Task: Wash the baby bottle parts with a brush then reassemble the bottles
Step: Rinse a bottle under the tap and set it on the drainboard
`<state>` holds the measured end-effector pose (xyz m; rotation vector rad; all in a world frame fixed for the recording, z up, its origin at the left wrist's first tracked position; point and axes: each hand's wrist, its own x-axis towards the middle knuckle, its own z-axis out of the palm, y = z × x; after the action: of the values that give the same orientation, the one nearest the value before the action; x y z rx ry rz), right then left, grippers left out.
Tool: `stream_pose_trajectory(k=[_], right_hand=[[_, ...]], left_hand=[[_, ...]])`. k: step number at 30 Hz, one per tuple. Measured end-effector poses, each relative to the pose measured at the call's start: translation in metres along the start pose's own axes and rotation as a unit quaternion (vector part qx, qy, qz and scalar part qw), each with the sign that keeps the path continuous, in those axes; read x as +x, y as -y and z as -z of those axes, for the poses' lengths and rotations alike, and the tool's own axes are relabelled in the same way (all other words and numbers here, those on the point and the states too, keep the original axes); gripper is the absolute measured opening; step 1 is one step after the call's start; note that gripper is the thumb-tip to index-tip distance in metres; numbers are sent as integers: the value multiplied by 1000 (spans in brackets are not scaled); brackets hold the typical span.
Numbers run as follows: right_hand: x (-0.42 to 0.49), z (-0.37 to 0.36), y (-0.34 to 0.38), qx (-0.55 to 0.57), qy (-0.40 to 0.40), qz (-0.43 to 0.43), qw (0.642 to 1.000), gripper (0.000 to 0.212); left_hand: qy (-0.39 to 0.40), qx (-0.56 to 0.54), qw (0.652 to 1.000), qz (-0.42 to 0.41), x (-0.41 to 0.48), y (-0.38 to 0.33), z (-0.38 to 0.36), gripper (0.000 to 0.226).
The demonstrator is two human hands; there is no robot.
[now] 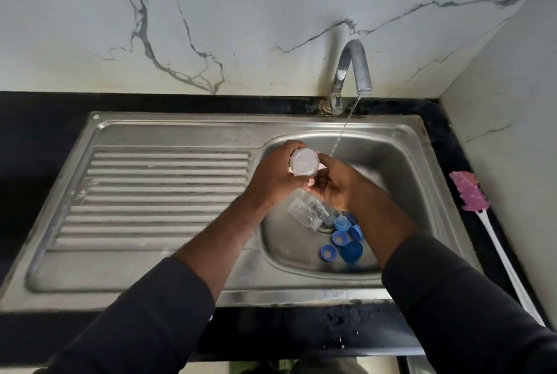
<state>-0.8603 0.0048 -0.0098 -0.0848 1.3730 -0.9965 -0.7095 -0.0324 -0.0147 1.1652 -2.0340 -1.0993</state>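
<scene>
Over the steel sink basin [388, 162] my left hand [272, 177] grips a clear baby bottle [304, 162] with its round base turned up toward me. My right hand [334, 185] touches the bottle's side and lower end with curled fingers; what it holds there is hidden. Below them a second clear bottle [307, 211] lies on its side near the drain. Several blue rings and caps [346, 242] lie on the basin floor. A pink-headed bottle brush [470, 192] with a white handle lies on the black counter at the right.
The tap [352, 72] runs a thin stream of water into the basin just right of my hands. A ribbed steel draining board [156, 195] fills the left side. Black counter [45, 132] surrounds the sink; a marble wall stands behind and on the right.
</scene>
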Motion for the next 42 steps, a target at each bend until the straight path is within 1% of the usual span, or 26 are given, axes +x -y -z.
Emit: stream_pose_trajectory(k=[3, 4, 5, 6, 7, 8, 10, 13, 15, 18, 21, 23, 25, 30, 33, 35, 37, 40, 42], right_hand=[[-16, 0, 2, -57, -19, 6, 998, 53], [-24, 0, 2, -105, -32, 16, 994, 46], [-29, 0, 2, -176, -57, 37, 982, 38], [-32, 1, 3, -247, -87, 70, 963, 30], [-33, 2, 2, -305, -115, 117, 938, 29], [-33, 3, 2, -344, -132, 163, 915, 34], [-31, 6, -1, -395, -125, 227, 882, 44], [-32, 7, -7, -486, -105, 316, 808, 56], [-34, 5, -11, -505, -90, 348, 784, 60], [-36, 3, -17, -515, -61, 364, 774, 62], [-41, -11, -23, -523, -38, 390, 757, 62], [-41, -28, -32, -525, -14, 409, 747, 58], [-38, -51, -43, -520, 11, 425, 741, 55], [-30, -117, -74, -510, 91, 423, 744, 55], [-31, -161, -99, -521, 140, 421, 729, 55], [-30, -172, -105, -518, 149, 431, 724, 54], [-31, -217, -136, -542, 212, 430, 690, 49], [-31, -247, -159, -551, 250, 421, 676, 42], [-32, -268, -179, -557, 279, 424, 658, 42]], left_hand=[[-8, 14, 1000, -4, -2, -5, 4, 68], [-8, 25, 1000, -5, -3, -6, 4, 69], [-7, 35, 999, -9, -3, -6, 5, 71], [-6, 42, 999, -13, -3, -5, 5, 72], [-5, 46, 999, -16, -4, -4, 5, 73], [-4, 53, 998, -17, -6, -3, 7, 75], [-1, 72, 997, -9, -8, 0, 10, 78], [14, 70, 997, -5, -12, 5, 13, 82], [23, 69, 997, -4, -15, 5, 15, 84], [20, 29, 999, 13, -24, 4, 22, 87], [-6, -20, 999, 39, -41, 8, 39, 76], [-29, -46, 996, 65, -55, 17, 53, 70], [-62, -77, 991, 92, -71, 27, 73, 69], [-152, -102, 972, 145, -118, 55, 124, 59], [-207, -90, 957, 180, -153, 73, 154, 50], [-204, -53, 961, 180, -161, 78, 164, 50], [-257, -20, 942, 215, -203, 95, 195, 50], [-277, 11, 930, 241, -231, 103, 215, 48], [-293, 22, 920, 260, -252, 112, 228, 48]])
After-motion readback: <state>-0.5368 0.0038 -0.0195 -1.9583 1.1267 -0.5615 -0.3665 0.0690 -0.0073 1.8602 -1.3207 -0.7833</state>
